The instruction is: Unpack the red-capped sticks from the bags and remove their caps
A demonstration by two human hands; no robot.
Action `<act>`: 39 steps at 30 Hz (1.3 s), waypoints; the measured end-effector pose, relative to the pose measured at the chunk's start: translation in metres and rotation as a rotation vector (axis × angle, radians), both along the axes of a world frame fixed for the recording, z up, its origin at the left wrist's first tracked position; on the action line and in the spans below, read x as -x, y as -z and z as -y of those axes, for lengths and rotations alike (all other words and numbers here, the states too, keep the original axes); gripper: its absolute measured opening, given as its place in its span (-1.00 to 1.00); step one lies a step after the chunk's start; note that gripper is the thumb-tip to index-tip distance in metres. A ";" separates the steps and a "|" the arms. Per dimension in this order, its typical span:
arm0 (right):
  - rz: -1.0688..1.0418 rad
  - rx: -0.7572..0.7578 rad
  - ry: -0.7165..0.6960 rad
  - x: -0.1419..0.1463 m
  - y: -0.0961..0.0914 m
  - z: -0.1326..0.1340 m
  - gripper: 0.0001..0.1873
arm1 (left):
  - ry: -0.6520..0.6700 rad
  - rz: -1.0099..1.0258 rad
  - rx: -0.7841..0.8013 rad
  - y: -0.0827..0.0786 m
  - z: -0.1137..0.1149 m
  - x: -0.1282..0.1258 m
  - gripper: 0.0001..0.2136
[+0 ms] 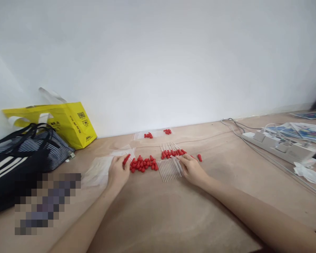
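Between the fingers of my left hand [118,170] is a red rubber dropper bulb [126,159]. Just right of that hand lies a pile of loose red bulbs [142,164]. My right hand [191,168] pinches a thin clear dropper tube [173,157] by one end, its other end pointing left. Under and beside the right hand, a row of bare clear tubes [170,170] lies side by side on the table. Behind them is a row of tubes fitted with red bulbs [171,153]. One single bulb [199,157] rests to the right.
Farther back, two small groups of red bulbs [148,135] lie near the wall on clear plastic. Plastic bags [97,172] lie left of my left hand. A yellow bag [76,123] and dark bag [21,165] stand left. A power strip [279,146] with cables and tissue [309,173] is right.
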State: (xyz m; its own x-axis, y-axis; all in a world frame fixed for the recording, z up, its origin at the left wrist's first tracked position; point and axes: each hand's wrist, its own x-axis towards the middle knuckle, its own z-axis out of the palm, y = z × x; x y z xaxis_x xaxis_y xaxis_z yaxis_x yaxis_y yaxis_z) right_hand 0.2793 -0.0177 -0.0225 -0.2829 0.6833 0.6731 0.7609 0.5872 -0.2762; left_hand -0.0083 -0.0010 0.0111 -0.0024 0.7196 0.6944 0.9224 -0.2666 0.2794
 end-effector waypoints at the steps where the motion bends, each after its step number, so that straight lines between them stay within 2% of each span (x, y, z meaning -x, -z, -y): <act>1: 0.033 0.001 0.034 0.004 0.001 -0.001 -0.70 | -0.049 0.030 0.065 -0.002 -0.003 0.007 -0.75; 5: 0.159 -0.067 0.190 0.014 0.003 -0.002 -0.75 | -0.147 0.132 0.294 -0.005 -0.007 0.023 -0.65; 11: 0.280 -0.068 0.263 0.022 0.002 -0.004 -0.82 | -0.137 0.141 0.390 0.001 -0.007 0.019 -0.75; 15: 0.311 -0.011 0.287 0.026 -0.001 0.000 -0.83 | -0.132 0.147 0.379 0.001 -0.007 0.017 -0.72; 19: 0.272 0.074 0.275 0.028 -0.008 0.008 -0.75 | -0.145 0.133 0.339 -0.001 -0.006 0.020 -0.71; 22: 0.181 0.167 0.277 0.026 -0.017 0.010 -0.66 | -0.133 0.086 0.219 -0.002 -0.004 0.019 -0.74; 25: 0.074 0.343 0.367 0.015 -0.027 -0.004 -0.62 | -0.022 -0.003 0.004 0.000 0.003 0.006 -0.76; 27: 0.020 0.476 0.452 0.004 -0.032 -0.024 -0.68 | 0.108 -0.044 -0.054 0.004 0.012 -0.009 -0.78; 31: -0.010 0.625 0.510 -0.015 -0.035 -0.072 -0.79 | 0.460 -0.132 0.013 0.012 0.033 -0.044 -0.86; 33: -0.007 0.715 0.517 -0.018 -0.033 -0.091 -0.78 | 0.586 -0.173 0.081 0.015 0.041 -0.057 -0.83; 35: 0.008 0.793 0.522 -0.017 -0.030 -0.104 -0.78 | 0.616 -0.179 0.118 0.017 0.045 -0.064 -0.80; 39: 0.044 0.858 0.521 -0.010 -0.025 -0.115 -0.73 | 0.530 -0.141 0.101 0.019 0.040 -0.064 -0.88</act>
State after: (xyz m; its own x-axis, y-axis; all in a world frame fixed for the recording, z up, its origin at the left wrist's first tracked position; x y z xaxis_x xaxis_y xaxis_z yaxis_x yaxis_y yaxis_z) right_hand 0.2897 0.0973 0.0027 0.1767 0.9783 -0.1085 0.8862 -0.2061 -0.4149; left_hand 0.0557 -0.0408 -0.0079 0.4662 0.6597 0.5894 0.6995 -0.6828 0.2109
